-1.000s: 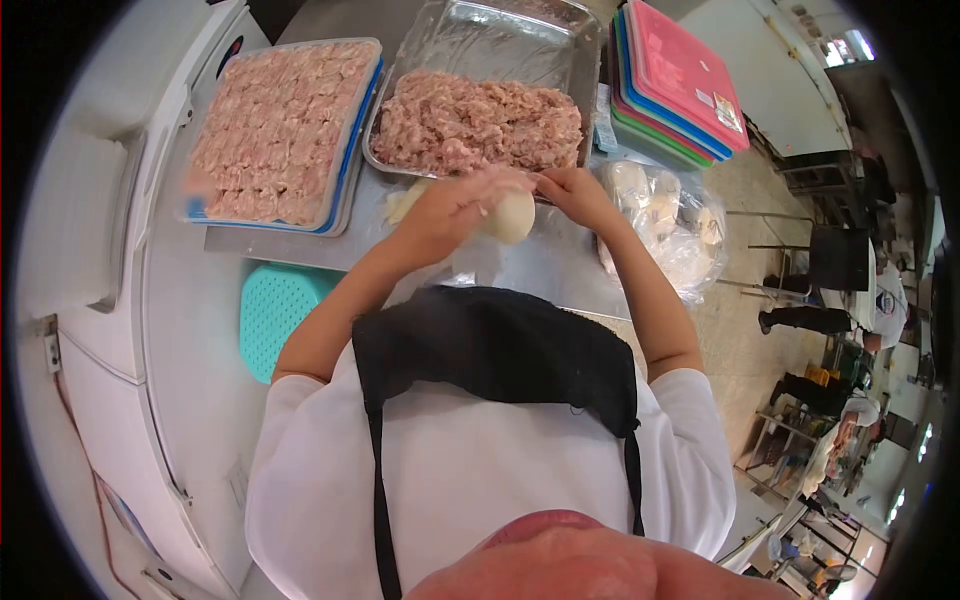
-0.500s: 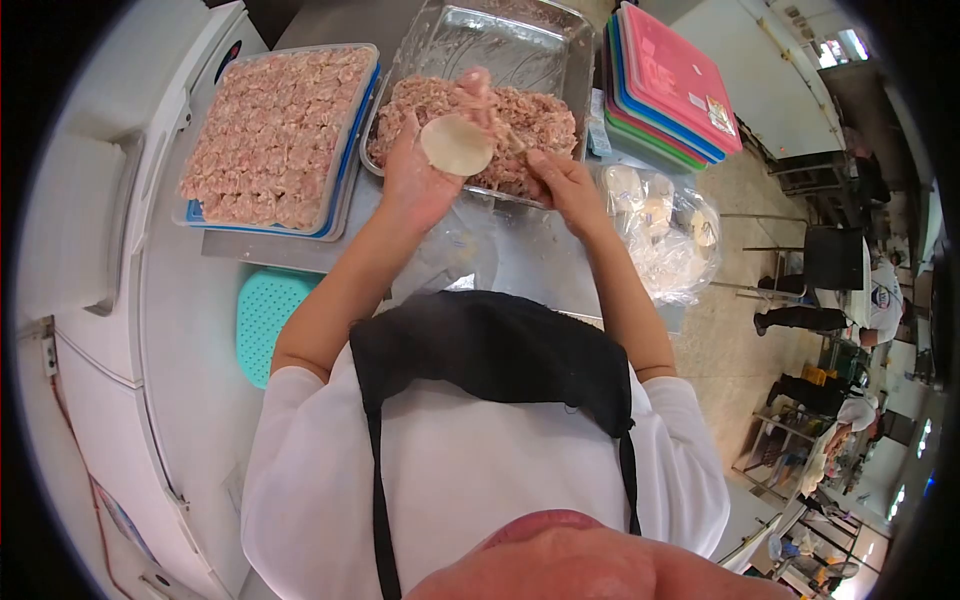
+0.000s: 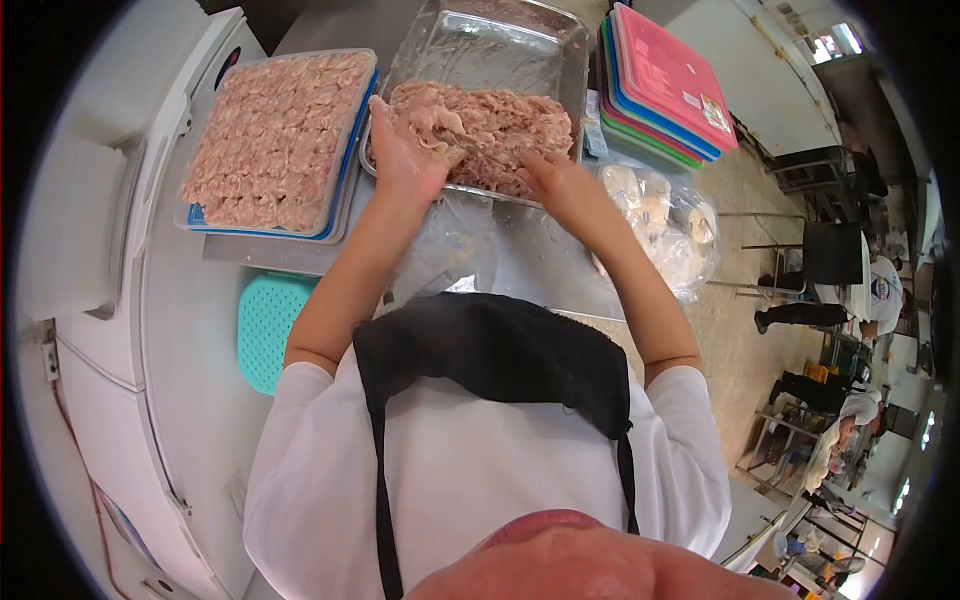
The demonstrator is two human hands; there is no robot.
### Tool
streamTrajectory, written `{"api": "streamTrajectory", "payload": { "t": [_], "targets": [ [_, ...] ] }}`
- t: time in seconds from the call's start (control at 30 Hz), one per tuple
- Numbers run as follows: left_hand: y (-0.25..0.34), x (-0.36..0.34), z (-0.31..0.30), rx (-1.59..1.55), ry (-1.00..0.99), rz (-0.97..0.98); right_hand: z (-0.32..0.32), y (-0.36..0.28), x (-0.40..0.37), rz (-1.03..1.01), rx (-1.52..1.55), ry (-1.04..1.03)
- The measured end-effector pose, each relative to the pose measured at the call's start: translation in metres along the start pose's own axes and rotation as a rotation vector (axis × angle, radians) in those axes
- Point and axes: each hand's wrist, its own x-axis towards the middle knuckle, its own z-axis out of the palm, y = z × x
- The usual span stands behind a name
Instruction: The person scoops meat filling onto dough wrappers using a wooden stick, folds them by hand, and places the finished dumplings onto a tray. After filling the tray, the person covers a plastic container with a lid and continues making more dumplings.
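My left hand (image 3: 408,165), fingers curved upward, cups a round dumpling wrapper with a lump of minced meat (image 3: 432,115) on it; the meat mostly hides the wrapper. This hand is over the near left side of a metal tray (image 3: 490,50). Minced meat filling (image 3: 515,120) fills the tray's near half. My right hand (image 3: 560,188) is closed at the tray's near right edge, fingertips by the filling. What it grips is hidden by the fingers and meat. Right of it lies a clear plastic bag of round pale wrappers (image 3: 655,200).
On the left stands a tray of filled dumplings (image 3: 280,140) in tight rows. Colored plastic lids (image 3: 670,80) are stacked at the back right. A turquoise perforated basket (image 3: 268,325) sits lower left. Co-workers (image 3: 880,295) are far right beside tables and a chair.
Filling now covers the wrapper in my left hand, which was bare and facing up. My right hand has moved slightly left, and the raised lump of meat has come down onto the wrapper.
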Motion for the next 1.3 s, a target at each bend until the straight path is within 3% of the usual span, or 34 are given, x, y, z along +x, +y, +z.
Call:
{"api": "streamTrajectory", "payload": {
  "t": [0.13,0.2,0.3,0.4,0.5,0.6,0.7,0.8,0.9,1.0,1.1,1.17,1.2,1.3],
  "targets": [
    [0.000,0.014,-0.013,-0.008,-0.041,0.037,-0.050,-0.026,0.001,-0.007,-0.153,-0.030],
    [0.001,0.020,-0.014,-0.049,-0.142,0.034,-0.032,-0.027,0.008,-0.041,-0.051,-0.002],
    [0.010,0.011,0.001,-0.117,0.014,0.004,-0.035,-0.022,0.008,-0.036,0.004,-0.007],
    [0.021,0.029,-0.024,-0.052,-0.246,0.001,-0.057,-0.006,0.015,0.004,0.225,-0.003],
    [0.021,0.006,-0.016,0.463,-0.384,0.169,-0.058,0.001,0.014,0.058,0.438,-0.018],
    [0.037,-0.002,-0.005,1.301,-0.506,0.815,-0.070,0.002,0.010,0.072,0.497,-0.118],
    [0.047,0.003,-0.008,1.568,-0.553,0.711,-0.076,-0.007,0.003,-0.011,0.497,-0.100],
    [0.062,-0.009,0.011,1.717,-0.819,0.581,-0.052,0.002,0.002,-0.095,0.528,-0.082],
    [0.054,0.015,-0.003,1.786,-0.799,0.592,-0.030,0.033,0.010,-0.104,0.432,-0.058],
    [0.041,0.042,-0.027,1.744,-0.533,0.578,-0.038,0.020,0.001,-0.039,0.189,0.102],
    [0.032,0.075,-0.057,1.795,-0.419,0.471,-0.013,0.010,0.001,-0.054,0.117,0.167],
    [0.032,0.056,-0.032,1.750,-0.430,0.240,0.037,0.042,0.001,-0.084,0.230,0.242],
    [0.031,0.047,-0.023,1.720,-0.431,0.127,0.036,0.053,-0.007,-0.004,0.156,0.119],
    [0.025,0.043,-0.035,1.238,-0.462,0.220,0.017,0.087,-0.018,0.171,0.018,-0.133]
  ]
}}
